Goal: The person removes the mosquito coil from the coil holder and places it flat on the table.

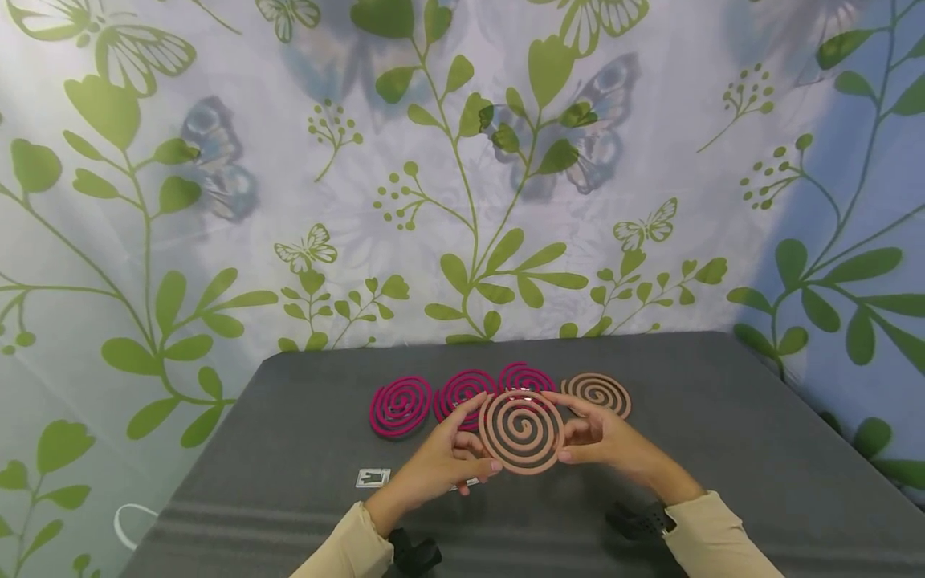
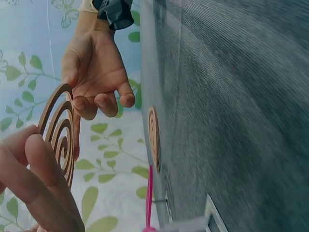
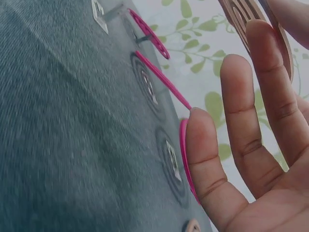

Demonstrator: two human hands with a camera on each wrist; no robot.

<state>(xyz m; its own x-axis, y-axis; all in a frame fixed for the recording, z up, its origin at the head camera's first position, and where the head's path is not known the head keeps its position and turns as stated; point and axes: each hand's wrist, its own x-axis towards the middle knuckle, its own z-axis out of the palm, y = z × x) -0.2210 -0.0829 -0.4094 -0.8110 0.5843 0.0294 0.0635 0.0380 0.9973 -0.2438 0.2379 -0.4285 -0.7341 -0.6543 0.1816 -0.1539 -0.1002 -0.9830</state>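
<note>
In the head view, a brown coil (image 1: 522, 428) is held above the grey table (image 1: 275, 474), its rim being pinched by the left hand (image 1: 442, 459) and the right hand (image 1: 607, 437). Behind, two of three pink coils (image 1: 400, 405) and a second brown coil (image 1: 596, 393) are partly covered. In the left wrist view, the right hand's outer fingers are seen loosely bent. In the right wrist view, the pink coils are partly blocked by fingers (image 3: 203, 140).
</note>
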